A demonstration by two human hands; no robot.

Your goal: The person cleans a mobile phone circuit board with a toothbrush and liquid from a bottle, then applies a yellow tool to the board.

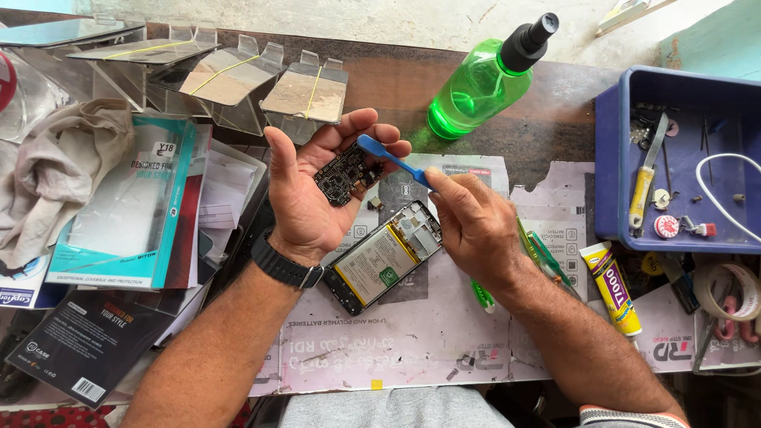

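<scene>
My left hand (305, 198) is turned palm up and cradles a small black circuit board (346, 173). My right hand (472, 222) pinches a blue plastic pry tool (392, 158) whose flat tip rests on the board's upper edge. Below both hands an opened phone (382, 257) lies on the paper-covered desk, its back off and its battery showing. A black watch sits on my left wrist.
A green spray bottle (483, 83) lies behind the hands. A blue tray (614, 182) of small tools stands at the right, with a glue tube (612, 289) and tape roll (725, 289) beside it. Packaging boxes (119, 206), a cloth and clear stands crowd the left.
</scene>
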